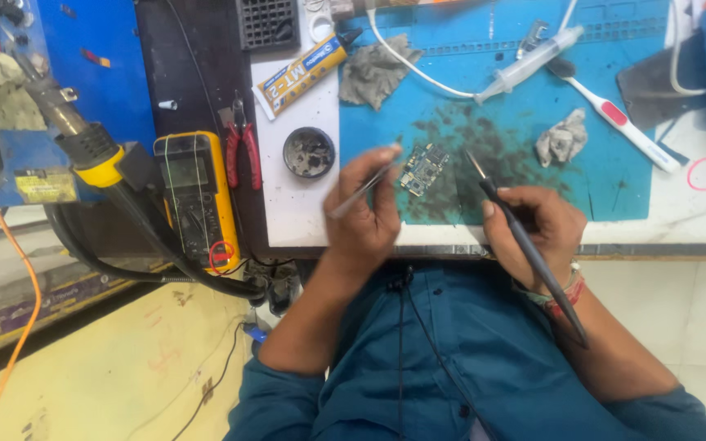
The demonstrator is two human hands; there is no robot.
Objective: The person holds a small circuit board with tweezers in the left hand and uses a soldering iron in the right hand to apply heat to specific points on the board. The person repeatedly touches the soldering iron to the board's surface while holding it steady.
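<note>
Item: small circuit board (423, 168), lying flat on the stained blue work mat (614, 163) near the front edge of the counter (296, 212), between the two hands. Left hand (361, 216): fingers closed in a pen grip on metal tweezers (363, 190), tips resting at the board's left edge. Right hand (533, 229): fingers closed on a black soldering iron (525, 245), its tip poised just right of the board, not touching it as far as can be seen. Handling note, as a judgement: the board looks light enough to skate, so the tweezers should pin it before the iron tip comes in; wrists braced on the counter edge; the tip placed only on the intended joint, since parts sit closely packed. Surroundings on the mat: crumpled grey cloth (373, 69), syringe (529, 61), white-and-red toothbrush (623, 118), small wadded tissue (564, 139). On the white strip beside the mat: round tin of dark paste (309, 152), yellow glue tube (304, 73). Further left: red-handled cutters (243, 151), yellow multimeter (198, 196), hot-air handle (83, 143) with black hose. Floor pale tile; person in a teal shirt.
</note>
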